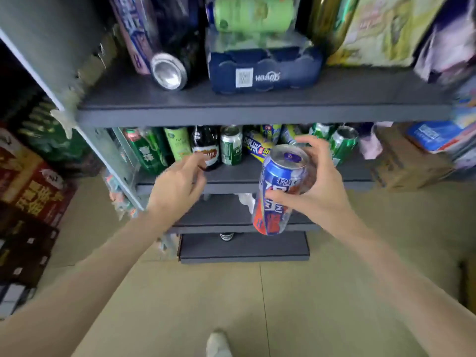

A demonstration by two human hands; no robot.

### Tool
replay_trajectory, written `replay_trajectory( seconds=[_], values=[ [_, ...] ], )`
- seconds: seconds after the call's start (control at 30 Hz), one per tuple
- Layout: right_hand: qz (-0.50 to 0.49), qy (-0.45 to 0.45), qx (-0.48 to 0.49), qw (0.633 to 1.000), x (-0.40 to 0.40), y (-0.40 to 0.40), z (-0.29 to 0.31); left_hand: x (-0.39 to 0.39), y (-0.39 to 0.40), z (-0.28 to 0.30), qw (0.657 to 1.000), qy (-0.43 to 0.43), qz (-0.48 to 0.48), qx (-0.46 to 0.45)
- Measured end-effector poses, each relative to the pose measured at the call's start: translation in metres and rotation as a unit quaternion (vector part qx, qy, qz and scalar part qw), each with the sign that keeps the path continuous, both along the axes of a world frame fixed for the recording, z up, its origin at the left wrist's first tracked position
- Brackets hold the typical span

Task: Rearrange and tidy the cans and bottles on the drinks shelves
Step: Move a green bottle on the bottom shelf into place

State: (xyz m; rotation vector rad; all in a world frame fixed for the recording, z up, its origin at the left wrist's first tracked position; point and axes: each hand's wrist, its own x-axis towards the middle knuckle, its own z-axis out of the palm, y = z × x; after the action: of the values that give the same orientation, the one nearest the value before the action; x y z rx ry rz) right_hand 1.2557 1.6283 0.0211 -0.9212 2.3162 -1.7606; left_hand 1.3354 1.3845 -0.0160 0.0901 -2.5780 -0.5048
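My right hand (319, 184) grips a tall blue, red and white can (277, 191), held upright and slightly tilted in front of the second shelf (355, 173). My left hand (177, 184) reaches toward that shelf with loosely curled fingers and holds nothing; its fingertips are near a dark bottle with a red label (206, 148). On the shelf stand green cans (231, 145), a light green can (177, 143) and a blue-yellow can (256, 146). On the upper shelf (257, 112) a dark can (168, 70) lies on its side next to a navy multipack (265, 70).
Red and brown cartons (31, 202) are stacked on the floor at the left, with green packs behind them. A cardboard box (407, 166) sits on the floor at the right. Lower shelves (244, 248) hold a single dark bottle (226, 236). My shoe (217, 343) is on the tiled floor.
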Motion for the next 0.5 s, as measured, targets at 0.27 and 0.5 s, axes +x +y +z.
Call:
replay_trajectory(
  seconds=[0.27,0.5],
  values=[
    [-0.033,0.194,-0.162,0.967,-0.026,0.007,0.202,-0.054,0.002,0.195,0.974,0.205,-0.054,-0.081],
    [-0.125,0.271,-0.22,0.929,-0.053,0.01,0.302,-0.092,0.023,0.271,0.96,0.232,-0.06,-0.147]
  ],
)
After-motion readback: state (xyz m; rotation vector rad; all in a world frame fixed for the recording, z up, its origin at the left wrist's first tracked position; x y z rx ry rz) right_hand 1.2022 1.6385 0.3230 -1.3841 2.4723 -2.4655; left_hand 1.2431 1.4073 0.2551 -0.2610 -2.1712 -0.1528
